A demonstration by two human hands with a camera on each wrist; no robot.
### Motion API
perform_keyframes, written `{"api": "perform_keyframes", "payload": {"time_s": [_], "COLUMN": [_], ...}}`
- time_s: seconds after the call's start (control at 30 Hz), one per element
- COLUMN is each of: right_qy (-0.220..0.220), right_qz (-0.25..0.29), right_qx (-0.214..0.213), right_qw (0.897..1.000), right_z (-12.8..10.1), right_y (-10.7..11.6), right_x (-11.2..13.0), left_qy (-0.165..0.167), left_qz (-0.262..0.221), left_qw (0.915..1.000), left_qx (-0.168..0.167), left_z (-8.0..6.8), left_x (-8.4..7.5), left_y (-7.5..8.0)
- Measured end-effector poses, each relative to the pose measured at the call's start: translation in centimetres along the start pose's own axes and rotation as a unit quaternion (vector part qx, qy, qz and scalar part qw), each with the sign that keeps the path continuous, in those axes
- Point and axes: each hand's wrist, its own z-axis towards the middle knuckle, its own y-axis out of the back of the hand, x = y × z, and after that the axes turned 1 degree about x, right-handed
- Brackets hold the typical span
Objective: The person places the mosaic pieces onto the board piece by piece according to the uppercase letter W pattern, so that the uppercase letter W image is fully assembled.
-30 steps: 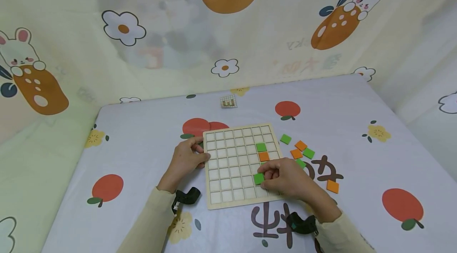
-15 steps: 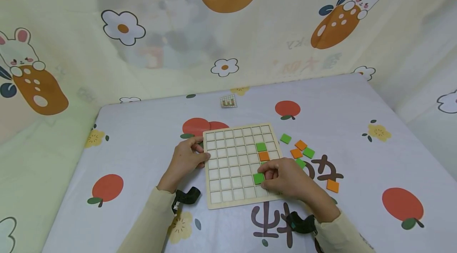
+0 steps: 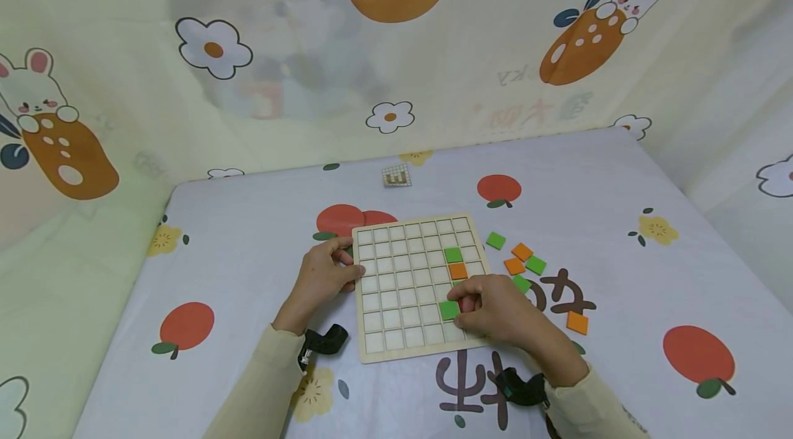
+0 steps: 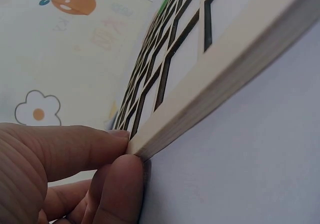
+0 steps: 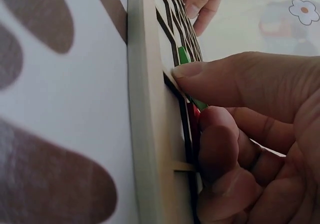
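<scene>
Your right hand (image 3: 495, 312) pinches a green tile (image 3: 449, 310) over the board (image 3: 409, 349), in its lower right cells; your fingers hide the neighbouring cells. Your left hand (image 3: 322, 277) grips the board's left edge. Loose green and orange tiles (image 3: 523, 260) lie just right of the board, behind your right hand. A small card (image 3: 396, 176) sits well beyond.
</scene>
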Motion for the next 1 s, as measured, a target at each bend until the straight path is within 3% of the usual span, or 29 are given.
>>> {"api": "perform_keyframes", "payload": {"time_s": [0.43,0.8,1.0], "right_qy": [-0.014,-0.060,-0.089], "right_qz": [-0.038,-0.078,-0.110], "right_qx": [-0.053,-0.137,-0.158], "right_qw": [0.998,0.986,0.977], "right_z": [-1.6,-5.5,-7.3], "right_y": [2.0,5.8,7.1], "right_x": [-0.4,-4.6,-6.9], "left_qy": [0.008,0.003,0.002], "left_qz": [0.003,0.008,0.006], "left_qw": [1.0000,1.0000,1.0000], "left_qx": [-0.001,-0.003,-0.004], "left_z": [-0.2,-0.2,-0.1], "left_x": [-0.3,-0.1,-0.1], "left_y": [0.0,-0.2,-0.2]}}
